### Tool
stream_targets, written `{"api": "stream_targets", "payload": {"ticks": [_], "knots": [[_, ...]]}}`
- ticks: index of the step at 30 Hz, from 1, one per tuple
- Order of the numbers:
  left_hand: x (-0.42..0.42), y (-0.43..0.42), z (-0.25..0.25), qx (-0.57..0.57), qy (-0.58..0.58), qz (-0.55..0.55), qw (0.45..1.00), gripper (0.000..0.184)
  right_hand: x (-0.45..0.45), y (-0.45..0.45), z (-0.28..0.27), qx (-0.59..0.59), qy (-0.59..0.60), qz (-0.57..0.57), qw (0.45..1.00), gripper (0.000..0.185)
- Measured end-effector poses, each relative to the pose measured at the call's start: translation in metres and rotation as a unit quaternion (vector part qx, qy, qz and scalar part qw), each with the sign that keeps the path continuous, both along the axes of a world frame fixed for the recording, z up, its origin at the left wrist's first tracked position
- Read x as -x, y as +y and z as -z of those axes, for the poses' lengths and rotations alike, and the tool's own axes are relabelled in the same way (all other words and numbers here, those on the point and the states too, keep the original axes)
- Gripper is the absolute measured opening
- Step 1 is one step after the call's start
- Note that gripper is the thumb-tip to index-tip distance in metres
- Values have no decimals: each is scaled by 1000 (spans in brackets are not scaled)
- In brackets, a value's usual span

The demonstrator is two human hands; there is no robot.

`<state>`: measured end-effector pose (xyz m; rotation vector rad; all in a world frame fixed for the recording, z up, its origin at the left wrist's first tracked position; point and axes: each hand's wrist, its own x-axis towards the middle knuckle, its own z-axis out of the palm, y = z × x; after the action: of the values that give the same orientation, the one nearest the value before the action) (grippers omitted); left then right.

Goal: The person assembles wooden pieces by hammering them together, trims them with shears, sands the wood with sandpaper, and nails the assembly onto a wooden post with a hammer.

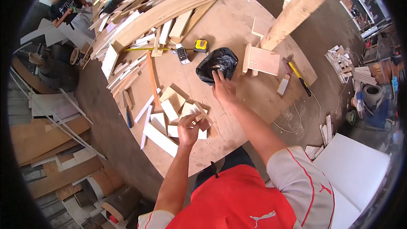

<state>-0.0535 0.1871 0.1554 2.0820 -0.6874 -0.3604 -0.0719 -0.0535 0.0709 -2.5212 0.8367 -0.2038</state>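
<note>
My left hand (188, 130) is closed with its fingertips at a small wooden block (204, 123), over a group of cut wood pieces (169, 110), some white-faced. My right hand (223, 88) reaches to a black plastic bag (230, 57) that stands with its mouth gaping. Its fingers are stretched out over the near rim, tips inside; what lies in the bag is too dark to make out. Just left of the bag are a yellow tape measure (201, 45) and a small black-and-white box (182, 54). To the right sits a small wooden assembly (263, 60).
A wooden post (301, 6) rises at the table's right side, near a yellow-handled hammer (299, 76) and a cord. Long boards (157, 8) are heaped along the far left of the plywood table (237, 123). Another person (68, 6) stands beyond that heap.
</note>
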Motion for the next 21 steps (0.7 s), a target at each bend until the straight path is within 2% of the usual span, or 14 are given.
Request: {"api": "stream_targets", "payload": {"ticks": [1, 4, 5, 8, 9, 13, 16, 18, 20, 21], "knots": [[-2, -2, 5, -7, -19, 1, 1000, 34, -6, -3, 9, 45, 35, -1, 998, 29], [-1, -11, 3, -7, 11, -28, 1000, 34, 0, 3, 28, 115, 134, -113, 978, 23], [-4, -13, 4, -12, 12, -26, 1000, 34, 6, 10, 35, 139, 85, -90, 983, 19], [-5, -13, 10, -21, 2, -21, 1000, 33, 22, 11, 30, 105, 86, -134, 982, 18], [-6, -14, 12, -22, -11, -16, 1000, 32, 22, 7, 22, 67, 138, -149, 977, 20], [-8, -8, 22, -16, -18, -46, 999, 32, 26, 17, 0, 27, 23, -75, 997, 34], [-5, 1, 23, -18, -11, -82, 996, 32, 38, 31, 10, 16, -114, -88, 990, 35], [-2, 20, 44, -44, -29, -100, 994, 33, 51, 46, 40, -50, 4, -143, 988, 37], [0, 26, 39, -26, -23, -80, 996, 29, 73, 62, 56, 7, -89, -188, 978, 42], [4, 26, 32, -44, -13, -96, 994, 28, 88, 57, 54, 18, -84, -170, 982, 43]]}}
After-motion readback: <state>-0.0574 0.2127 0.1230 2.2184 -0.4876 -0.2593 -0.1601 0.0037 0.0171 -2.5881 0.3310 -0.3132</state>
